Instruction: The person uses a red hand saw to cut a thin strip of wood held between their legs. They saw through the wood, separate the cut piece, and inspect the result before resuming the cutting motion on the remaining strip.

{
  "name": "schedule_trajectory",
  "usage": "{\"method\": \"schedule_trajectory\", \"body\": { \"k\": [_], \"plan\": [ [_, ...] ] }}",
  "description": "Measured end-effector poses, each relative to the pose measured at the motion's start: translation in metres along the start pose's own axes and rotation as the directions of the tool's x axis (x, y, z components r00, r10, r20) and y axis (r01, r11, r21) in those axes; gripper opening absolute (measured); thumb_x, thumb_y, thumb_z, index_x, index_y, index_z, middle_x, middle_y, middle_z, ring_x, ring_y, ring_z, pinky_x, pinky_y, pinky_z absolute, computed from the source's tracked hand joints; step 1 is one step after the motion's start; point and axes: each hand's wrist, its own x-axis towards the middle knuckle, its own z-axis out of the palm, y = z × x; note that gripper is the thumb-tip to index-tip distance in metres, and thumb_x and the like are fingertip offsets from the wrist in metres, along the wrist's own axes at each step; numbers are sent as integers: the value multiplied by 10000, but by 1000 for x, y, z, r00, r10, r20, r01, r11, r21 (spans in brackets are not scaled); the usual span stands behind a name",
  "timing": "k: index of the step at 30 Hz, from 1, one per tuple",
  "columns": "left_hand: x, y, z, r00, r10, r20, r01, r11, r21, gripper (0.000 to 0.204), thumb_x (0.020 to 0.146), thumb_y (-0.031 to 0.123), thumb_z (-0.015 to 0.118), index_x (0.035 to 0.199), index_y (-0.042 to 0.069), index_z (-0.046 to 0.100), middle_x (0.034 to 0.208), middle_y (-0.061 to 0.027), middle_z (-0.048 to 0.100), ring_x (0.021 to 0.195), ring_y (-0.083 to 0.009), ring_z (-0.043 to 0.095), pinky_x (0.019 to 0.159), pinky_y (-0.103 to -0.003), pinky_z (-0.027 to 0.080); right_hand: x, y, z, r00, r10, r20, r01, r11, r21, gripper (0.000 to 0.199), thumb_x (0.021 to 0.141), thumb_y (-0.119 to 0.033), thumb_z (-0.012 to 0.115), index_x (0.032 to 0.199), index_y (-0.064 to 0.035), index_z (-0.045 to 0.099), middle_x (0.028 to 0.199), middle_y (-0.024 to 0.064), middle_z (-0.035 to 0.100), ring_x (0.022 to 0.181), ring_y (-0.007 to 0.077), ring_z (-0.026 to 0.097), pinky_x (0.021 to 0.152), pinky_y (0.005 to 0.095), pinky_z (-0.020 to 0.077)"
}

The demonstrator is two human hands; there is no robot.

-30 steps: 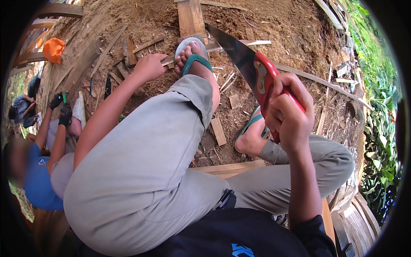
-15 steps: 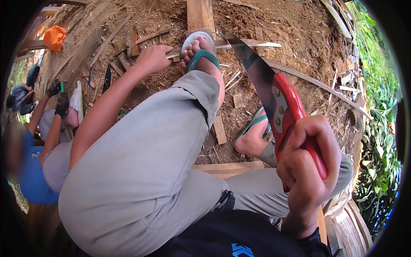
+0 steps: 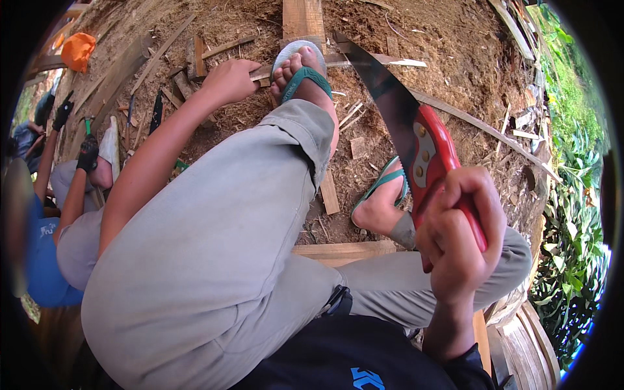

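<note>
Underfoot, the sawdust-covered ground [image 3: 455, 84] fills the upper half of the head view, strewn with offcuts and slats. At six to nine o'clock the person's bent left leg in grey trousers [image 3: 214, 260] takes up most of the frame, its foot in a green-strapped sandal [image 3: 300, 68] at twelve o'clock, pressing down on a thin wooden strip [image 3: 364, 62] that runs crosswise. A broad upright plank [image 3: 303, 18] lies just beyond the toes. At nine o'clock another person in a blue shirt [image 3: 39, 260] crouches, black-gloved hands [image 3: 84, 153] raised. An orange cloth [image 3: 78, 51] sits at ten o'clock.

The right hand [image 3: 458, 237], at four o'clock, is clenched tight around the red handle [image 3: 435, 156] of a hand saw [image 3: 403, 123]; its dark toothed blade [image 3: 380, 91] slants up toward twelve o'clock, the tip near the strip beside the sandal, raised above the ground. The right foot [image 3: 380, 205], in a matching sandal, rests at the centre, just beside the handle in the picture.

The left hand [image 3: 227, 79], at eleven o'clock, is closed on the strip's near end, just left of the toes.
</note>
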Motion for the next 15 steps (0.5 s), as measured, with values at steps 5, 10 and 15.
{"method": "schedule_trajectory", "body": {
  "k": [5,10,15],
  "plan": [
    [1,-19,10,997,18,-71,-16,999,32,423,822,218,631,1235,225,720,1117,-158,733,1052,-352,695,920,-464,548,31,46,18,999,-46,-1,45,986,161,80,846,38,448,905,-7,477,597,-8,401,413,31,313,370,228,202],
    [2,2,-4,999,-13,46,13,1000,0,464,818,225,632,1275,182,702,1189,-163,714,1099,-355,678,956,-459,538,-31,21,-16,998,-14,-56,21,992,126,74,808,43,472,860,32,524,720,45,518,492,41,404,474,211,295],
    [-1,-3,1,1000,3,2,-3,999,48,482,820,229,631,1294,172,692,1188,-165,715,1101,-351,680,958,-455,540,23,73,16,970,-242,3,241,968,-70,75,849,50,507,903,12,540,772,29,501,640,86,474,606,243,394]
  ]
}}
